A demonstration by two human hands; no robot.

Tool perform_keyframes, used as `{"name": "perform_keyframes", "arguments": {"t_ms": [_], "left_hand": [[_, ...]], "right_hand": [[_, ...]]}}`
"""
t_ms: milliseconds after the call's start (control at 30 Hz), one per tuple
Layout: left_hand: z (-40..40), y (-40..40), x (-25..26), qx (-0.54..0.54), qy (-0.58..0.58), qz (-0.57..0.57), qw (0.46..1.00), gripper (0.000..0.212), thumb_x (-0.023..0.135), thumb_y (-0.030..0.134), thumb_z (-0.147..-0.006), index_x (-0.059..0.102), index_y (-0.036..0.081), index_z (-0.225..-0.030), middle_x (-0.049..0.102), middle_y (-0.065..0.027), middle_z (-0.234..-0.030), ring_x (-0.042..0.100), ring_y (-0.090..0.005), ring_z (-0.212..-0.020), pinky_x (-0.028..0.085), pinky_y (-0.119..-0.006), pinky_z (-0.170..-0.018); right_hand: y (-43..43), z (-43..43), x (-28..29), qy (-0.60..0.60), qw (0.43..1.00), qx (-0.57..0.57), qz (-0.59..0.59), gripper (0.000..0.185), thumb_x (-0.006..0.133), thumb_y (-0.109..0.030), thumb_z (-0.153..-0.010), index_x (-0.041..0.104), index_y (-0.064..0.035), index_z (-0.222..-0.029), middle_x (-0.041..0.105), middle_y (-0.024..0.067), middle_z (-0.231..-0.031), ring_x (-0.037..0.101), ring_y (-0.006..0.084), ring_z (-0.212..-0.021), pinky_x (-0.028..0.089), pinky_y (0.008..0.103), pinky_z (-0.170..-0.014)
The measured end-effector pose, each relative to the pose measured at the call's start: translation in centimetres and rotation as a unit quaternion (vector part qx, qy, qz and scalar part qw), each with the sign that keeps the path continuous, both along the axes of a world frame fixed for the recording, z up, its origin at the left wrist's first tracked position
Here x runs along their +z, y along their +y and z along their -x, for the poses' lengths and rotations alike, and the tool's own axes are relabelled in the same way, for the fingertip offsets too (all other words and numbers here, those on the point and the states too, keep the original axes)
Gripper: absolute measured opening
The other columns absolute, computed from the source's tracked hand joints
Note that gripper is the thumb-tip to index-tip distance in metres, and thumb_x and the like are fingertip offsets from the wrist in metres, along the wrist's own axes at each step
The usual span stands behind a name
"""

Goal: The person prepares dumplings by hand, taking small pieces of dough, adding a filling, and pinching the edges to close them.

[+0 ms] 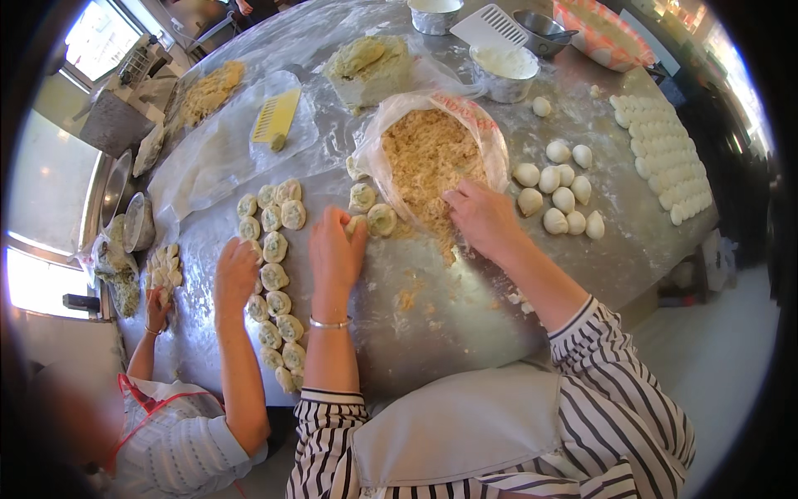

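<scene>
My left hand, with a bracelet at its wrist, has thumb and fingers on a small round of dough. Flattened dough rounds with green flecks lie just beside it. My right hand reaches over the near right edge of a plastic-lined bowl of crumbly brown filling; its fingertips touch the filling, and whether they pinch some cannot be told. Crumbs of filling spill towards me from the bowl. Right of the bowl sit several filled dough balls.
A co-worker's hands work at the left beside rows of dough rounds. Behind stand a large dough lump, a flour tub, a yellow scraper and a metal bowl. Rows of small white dough pieces lie far right.
</scene>
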State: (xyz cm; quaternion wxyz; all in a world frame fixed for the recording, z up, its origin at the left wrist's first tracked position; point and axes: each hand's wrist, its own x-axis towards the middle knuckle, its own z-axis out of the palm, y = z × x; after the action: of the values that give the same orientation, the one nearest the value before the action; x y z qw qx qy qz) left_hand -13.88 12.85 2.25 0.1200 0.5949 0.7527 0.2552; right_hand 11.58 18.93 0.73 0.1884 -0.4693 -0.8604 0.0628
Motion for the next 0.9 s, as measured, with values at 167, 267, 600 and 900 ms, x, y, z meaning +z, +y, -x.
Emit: {"name": "perform_keyframes", "arguments": {"t_ms": [167, 267, 600, 900], "left_hand": [[-1.2, -3.4, 0.9, 0.032, -0.235, -0.025, 0.971, 0.028, 0.068, 0.016, -0.093, 0.059, -0.002, -0.112, 0.067, -0.0166, -0.097, 0.068, -0.032, -0.084, 0.058, -0.037, -0.082], [-2.0, -5.2, -0.1, 0.035, -0.568, -0.022, 0.822, 0.029, 0.06, 0.016, -0.101, 0.058, -0.005, -0.12, 0.069, -0.016, -0.104, 0.07, -0.0297, -0.092, 0.06, -0.037, -0.083], [-8.8, -6.7, -1.2, -0.036, -0.768, 0.119, 0.628, 0.04, 0.053, 0.02, -0.105, 0.048, -0.005, -0.137, 0.063, -0.0149, -0.122, 0.065, -0.0251, -0.113, 0.056, -0.041, -0.099], [-8.6, -7.5, -0.9, -0.064, -0.688, 0.105, 0.715, 0.041, 0.06, 0.021, -0.102, 0.053, -0.004, -0.135, 0.065, -0.012, -0.121, 0.066, -0.022, -0.11, 0.058, -0.036, -0.093]], "right_hand": [[-0.8, -1.1, 0.7, 0.131, 0.99, -0.011, 0.056, 0.022, 0.07, -0.008, -0.082, 0.069, -0.0082, -0.105, 0.063, 0.0094, -0.092, 0.064, 0.0275, -0.082, 0.052, 0.0381, -0.069], [-2.2, -2.1, 0.9, 0.284, 0.943, -0.016, 0.174, 0.022, 0.072, -0.005, -0.084, 0.07, -0.0071, -0.106, 0.065, 0.0053, -0.095, 0.063, 0.0186, -0.08, 0.051, 0.0331, -0.068], [-7.4, -1.8, 2.6, 0.418, 0.838, 0.043, 0.348, 0.022, 0.073, -0.003, -0.086, 0.069, -0.0036, -0.107, 0.065, -0.0021, -0.084, 0.061, 0.0107, -0.075, 0.051, 0.0266, -0.066], [-8.9, -0.6, 5.0, 0.293, 0.926, 0.07, 0.228, 0.029, 0.072, -0.001, -0.081, 0.069, -0.0064, -0.109, 0.068, 0.0101, -0.089, 0.068, 0.0242, -0.081, 0.056, 0.0321, -0.073]]}}
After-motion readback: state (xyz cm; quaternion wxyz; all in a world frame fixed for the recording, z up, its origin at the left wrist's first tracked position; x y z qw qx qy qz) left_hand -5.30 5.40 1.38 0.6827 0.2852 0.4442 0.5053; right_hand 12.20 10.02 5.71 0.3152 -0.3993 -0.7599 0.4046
